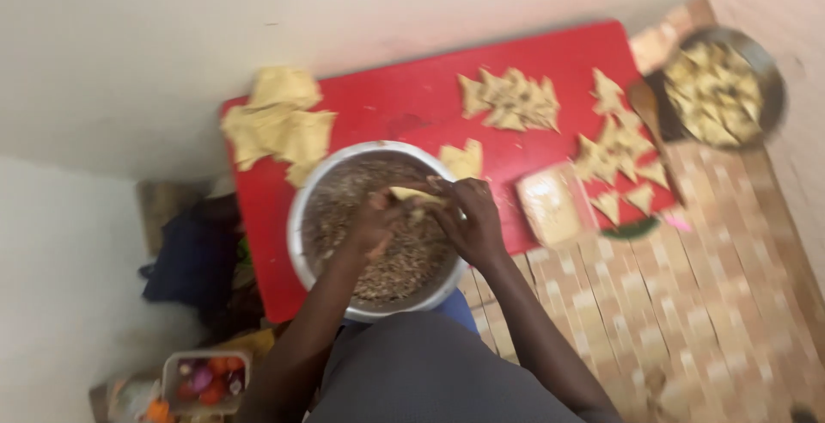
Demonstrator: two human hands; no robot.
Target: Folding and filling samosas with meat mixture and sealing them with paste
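Note:
Both my hands meet over a round metal bowl (pixel 302 217) full of brown minced filling (pixel 404 264). My left hand (pixel 371 221) and my right hand (pixel 468 217) together hold a small pale pastry piece (pixel 411 194) above the filling. The frame is blurred, so the exact grip is unclear. The bowl rests on a red board (pixel 412 96). A stack of pastry sheets (pixel 277 122) lies at the board's left end, a single sheet (pixel 462 159) beside the bowl.
Folded triangular pastries (pixel 512 98) and more triangles (pixel 620 150) lie on the board's right half. A clear container (pixel 550 206) sits near them. A dark pan (pixel 772 88) with pastries and a wooden spoon (pixel 646 105) stand at right. A tub of vegetables (pixel 206 378) sits at lower left.

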